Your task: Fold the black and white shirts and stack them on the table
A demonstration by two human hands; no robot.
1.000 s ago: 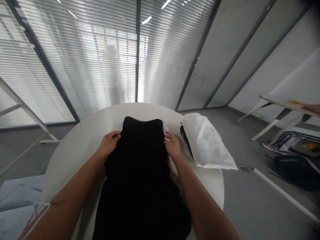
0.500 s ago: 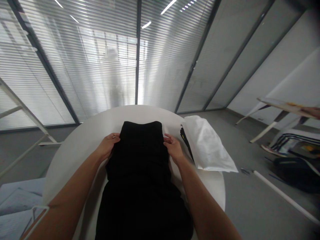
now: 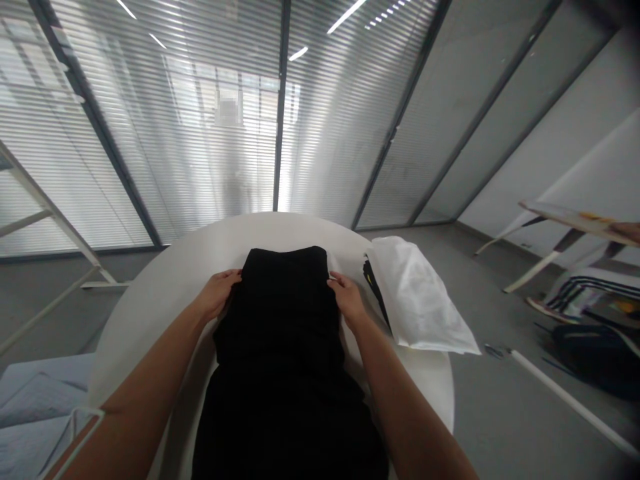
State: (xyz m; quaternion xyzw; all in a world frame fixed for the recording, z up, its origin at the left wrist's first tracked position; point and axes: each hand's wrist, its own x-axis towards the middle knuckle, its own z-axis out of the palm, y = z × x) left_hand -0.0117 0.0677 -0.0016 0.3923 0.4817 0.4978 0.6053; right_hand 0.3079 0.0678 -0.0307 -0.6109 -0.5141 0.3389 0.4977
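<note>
A black garment (image 3: pixel 285 347) lies lengthwise on a round white table (image 3: pixel 165 273), its far end a fairly straight edge and its near part running out of the bottom of the view. My left hand (image 3: pixel 220 293) is closed on the left side of the garment near that far end. Opposite it, my right hand (image 3: pixel 347 297) pinches the right side at about the same height. The fingertips are partly hidden by the cloth. To the right of my right hand sits a white plastic bag (image 3: pixel 417 293), with dark cloth (image 3: pixel 376 290) showing at its left edge.
White racks' bars (image 3: pixel 55 213) stand at the left. Flat plastic-wrapped packs (image 3: pixel 40 400) lie at lower left. On the right are another table (image 3: pixel 565 220) with part of a person's hand (image 3: pixel 627 232), a dark bag (image 3: pixel 595 353) and a white pole (image 3: pixel 570 397). Glass panels with blinds (image 3: pixel 200 147) rise behind.
The view has shifted slightly, so everything sits a little lower and further right. The fingers of my right hand have drawn closer together at the garment's edge. The garment has hardly moved.
</note>
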